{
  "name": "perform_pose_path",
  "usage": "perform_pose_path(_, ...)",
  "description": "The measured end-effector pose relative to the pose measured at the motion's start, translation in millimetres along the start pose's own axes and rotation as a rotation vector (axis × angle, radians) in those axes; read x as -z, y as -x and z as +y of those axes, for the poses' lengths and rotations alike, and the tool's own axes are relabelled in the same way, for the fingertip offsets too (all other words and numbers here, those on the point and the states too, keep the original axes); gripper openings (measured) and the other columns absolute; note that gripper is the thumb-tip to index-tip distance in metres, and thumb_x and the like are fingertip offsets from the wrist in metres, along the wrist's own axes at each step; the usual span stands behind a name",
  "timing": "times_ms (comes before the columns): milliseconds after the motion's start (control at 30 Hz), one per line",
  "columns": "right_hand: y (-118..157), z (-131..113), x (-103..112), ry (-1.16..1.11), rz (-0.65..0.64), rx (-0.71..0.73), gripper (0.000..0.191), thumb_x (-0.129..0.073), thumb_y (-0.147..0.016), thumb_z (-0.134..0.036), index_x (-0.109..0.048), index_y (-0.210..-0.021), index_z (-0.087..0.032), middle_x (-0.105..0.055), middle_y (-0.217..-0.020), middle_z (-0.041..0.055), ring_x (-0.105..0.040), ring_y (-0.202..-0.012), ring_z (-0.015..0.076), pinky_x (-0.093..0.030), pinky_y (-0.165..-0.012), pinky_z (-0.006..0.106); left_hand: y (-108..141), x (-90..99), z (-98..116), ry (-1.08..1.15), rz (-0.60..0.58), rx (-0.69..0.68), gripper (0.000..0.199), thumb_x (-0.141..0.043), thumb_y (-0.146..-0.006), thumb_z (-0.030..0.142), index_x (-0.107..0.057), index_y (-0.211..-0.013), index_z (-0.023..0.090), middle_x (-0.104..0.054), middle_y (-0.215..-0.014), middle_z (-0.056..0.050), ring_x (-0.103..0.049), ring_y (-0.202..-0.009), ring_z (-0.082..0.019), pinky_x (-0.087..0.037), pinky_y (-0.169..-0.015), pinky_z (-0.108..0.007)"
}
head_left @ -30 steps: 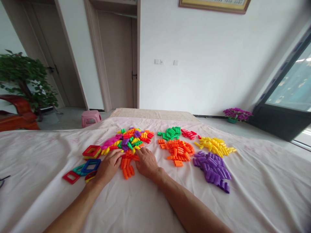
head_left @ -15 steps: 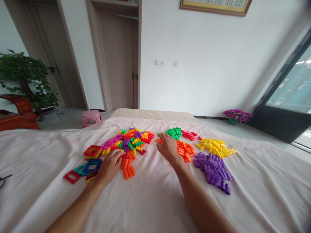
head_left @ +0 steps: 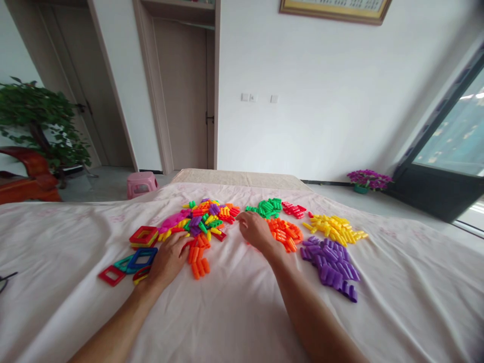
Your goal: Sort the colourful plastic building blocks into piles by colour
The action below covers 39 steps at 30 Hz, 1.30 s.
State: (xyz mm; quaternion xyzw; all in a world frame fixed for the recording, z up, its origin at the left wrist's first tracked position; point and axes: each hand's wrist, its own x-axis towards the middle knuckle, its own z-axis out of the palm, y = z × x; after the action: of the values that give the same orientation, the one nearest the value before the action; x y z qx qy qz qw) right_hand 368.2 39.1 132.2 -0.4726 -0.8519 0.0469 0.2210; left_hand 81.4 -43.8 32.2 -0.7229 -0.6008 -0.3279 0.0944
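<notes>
Well, orange tubes btwn L hand & R hand aim lengthwise approx. fwd; can't tell either grip's state.

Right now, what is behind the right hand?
Beyond the right hand shows the green pile; the hand partly covers the orange pile, so whatever is directly behind it is hidden.

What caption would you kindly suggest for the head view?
Left hand at a multicoloured pile, right hand by an orange heap, purple pieces farther right.
</notes>
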Motion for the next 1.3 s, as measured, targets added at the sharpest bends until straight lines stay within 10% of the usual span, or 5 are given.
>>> perform_pose_path(267, 22, -49, -55, -0.102, -0.164, 0.459, 0.059, -0.047, -0.086, -0.008, -0.046, -0.143, -0.025, -0.052, -0.143, 0.0056, -0.049, -0.126, 0.0194, -0.039, -0.106, 0.035, -1, 5.2, 8, -0.002, -0.01, -0.009, 0.028, -0.055, -0.086, 0.026, -0.071, -0.109, 0.023, -0.066, -0.119, -0.01, -0.061, -0.114, -0.026, -0.048, -0.101, -0.043)
perform_pose_path(500, 21, -48, -64, -0.091, -0.125, 0.375, 0.046, -0.049, -0.075, -0.004, -0.065, -0.115, -0.02, -0.066, -0.111, 0.0068, -0.058, -0.104, 0.0205, -0.044, -0.094, 0.034, -1, 4.3, 8, -0.023, -0.012, -0.031, 0.029, -0.056, -0.09, 0.037, -0.071, -0.109, 0.022, -0.066, -0.118, -0.011, -0.061, -0.113, -0.026, -0.05, -0.098, -0.044)
perform_pose_path(733, 22, -47, -77, -0.2, -0.113, 0.501, 0.055, -0.053, -0.079, -0.009, -0.053, -0.133, -0.023, -0.06, -0.128, 0.0073, -0.053, -0.117, 0.0199, -0.04, -0.101, 0.033, -1, 3.6, 8, -0.034, -0.009, -0.06, 0.028, -0.059, -0.087, 0.03, -0.07, -0.111, 0.02, -0.065, -0.119, -0.011, -0.061, -0.114, -0.025, -0.05, -0.1, -0.043)
perform_pose_path(933, 20, -42, -75, -0.116, -0.101, 0.372, 0.038, -0.059, -0.082, -0.016, -0.059, -0.119, -0.022, -0.06, -0.114, 0.0077, -0.056, -0.105, 0.0204, -0.044, -0.09, 0.031, -1, 5.4, 8, -0.033, -0.025, -0.052, 0.027, -0.058, -0.087, 0.029, -0.07, -0.11, 0.021, -0.065, -0.119, -0.011, -0.06, -0.114, -0.025, -0.049, -0.1, -0.043)
perform_pose_path(1300, 2, 9, 6, 0.241, -0.106, -0.208, 0.027, -0.054, -0.086, -0.021, -0.061, -0.112, -0.018, -0.057, -0.114, 0.0133, -0.057, -0.105, 0.0264, -0.043, -0.081, 0.034, 0, 2.0, 4, -0.039, -0.033, -0.024, 0.03, -0.049, -0.09, 0.021, -0.069, -0.113, 0.021, -0.064, -0.121, -0.011, -0.059, -0.115, -0.024, -0.049, -0.101, -0.042)
